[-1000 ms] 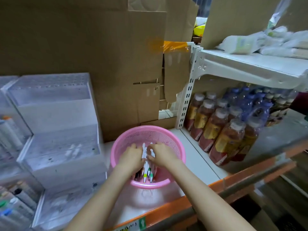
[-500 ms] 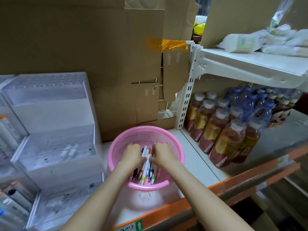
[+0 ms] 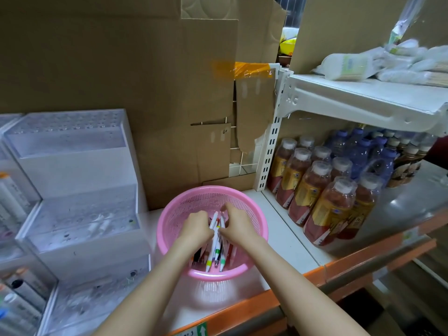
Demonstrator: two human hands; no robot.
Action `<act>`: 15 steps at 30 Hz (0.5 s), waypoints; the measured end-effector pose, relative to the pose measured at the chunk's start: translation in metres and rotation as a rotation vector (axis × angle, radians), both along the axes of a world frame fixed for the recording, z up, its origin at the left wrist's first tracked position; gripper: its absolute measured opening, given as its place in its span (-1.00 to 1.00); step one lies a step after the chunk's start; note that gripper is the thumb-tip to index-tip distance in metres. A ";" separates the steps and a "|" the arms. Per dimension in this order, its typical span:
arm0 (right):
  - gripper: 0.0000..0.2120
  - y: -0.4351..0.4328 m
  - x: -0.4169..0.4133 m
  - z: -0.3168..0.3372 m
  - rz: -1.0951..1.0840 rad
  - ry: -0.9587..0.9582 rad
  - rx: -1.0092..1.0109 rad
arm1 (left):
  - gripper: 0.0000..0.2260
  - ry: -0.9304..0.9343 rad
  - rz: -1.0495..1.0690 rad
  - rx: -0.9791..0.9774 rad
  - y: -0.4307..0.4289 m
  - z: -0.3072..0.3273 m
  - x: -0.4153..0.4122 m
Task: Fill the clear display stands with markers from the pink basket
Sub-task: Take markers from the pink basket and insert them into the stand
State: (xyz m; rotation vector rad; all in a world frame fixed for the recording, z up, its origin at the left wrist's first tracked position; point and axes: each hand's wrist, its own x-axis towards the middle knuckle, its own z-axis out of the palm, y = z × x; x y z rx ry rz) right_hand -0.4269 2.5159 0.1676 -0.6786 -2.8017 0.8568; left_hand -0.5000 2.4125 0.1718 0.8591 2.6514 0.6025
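- head view: pink basket (image 3: 213, 189) sits on the white shelf (image 3: 286, 238), close to its orange front edge (image 3: 242, 314).
- markers (image 3: 214, 248) lie bundled inside the basket, tips toward the front edge.
- left hand (image 3: 196, 226) is in the basket, fingers curled onto the bundle from the left.
- right hand (image 3: 236, 224) is curled onto the same bundle from the right; the two hands nearly touch.
- clear display stand (image 3: 80, 190), stepped, stands just beside the basket toward the shelf's left edge; another stand (image 3: 9, 197) at the far left holds some markers.
- bottles (image 3: 315, 195) are packed toward the right edge.
- cardboard (image 3: 121, 69) lines the back edge.
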 end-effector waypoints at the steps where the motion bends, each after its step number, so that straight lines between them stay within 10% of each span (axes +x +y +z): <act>1: -0.50 -0.001 0.001 0.001 0.006 0.027 -0.019 | -0.87 -0.005 0.000 0.033 -0.001 0.000 0.001; 8: -0.31 -0.008 0.010 0.019 0.020 0.172 -0.121 | -0.44 0.120 -0.076 0.290 -0.021 0.018 0.007; 15: -0.37 -0.033 0.028 0.061 0.063 0.390 -0.105 | -0.45 0.356 -0.097 0.464 -0.053 0.060 0.019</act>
